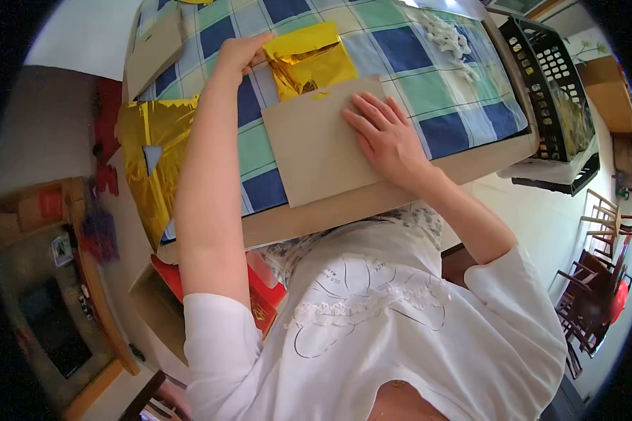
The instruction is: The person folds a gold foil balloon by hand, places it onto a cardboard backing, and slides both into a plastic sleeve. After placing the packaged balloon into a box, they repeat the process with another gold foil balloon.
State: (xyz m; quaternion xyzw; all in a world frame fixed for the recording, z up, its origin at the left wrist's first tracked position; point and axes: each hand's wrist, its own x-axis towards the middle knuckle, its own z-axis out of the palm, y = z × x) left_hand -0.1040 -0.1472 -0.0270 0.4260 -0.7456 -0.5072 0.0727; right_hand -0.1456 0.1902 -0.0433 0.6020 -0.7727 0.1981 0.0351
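Cardboard (316, 154) — a flat, grey-beige, four-sided sheet — lies on the blue, green and white checked cloth (402, 50), close to the table edge nearest the person. The shiny gold foil packet (319, 62) sits just beyond its far edge and meets it there; whether any foil runs underneath cannot be told. That packet is roughly square, with no clear long axis, and its side edges slant away and a little leftward. The left hand (240, 57) is the nearer one: it is past the cardboard's far left corner, with the packet directly to the right of its fingertips, which touch the foil's far left corner. Its fingers are bent inward, but whether they pinch the foil cannot be told. The left arm reaches out long and nearly straight, passing left of the cardboard. The right hand (388, 139) lies palm down on the cardboard's right part, its fingers released, slightly spread and pointing away and leftward; its elbow is bent out to the side. Left of the cardboard are a large crinkled gold foil sheet (174, 130) and, farther off, a second beige cardboard piece (156, 48). Beyond it to the right — a white, knotted, stringy bundle (444, 34).
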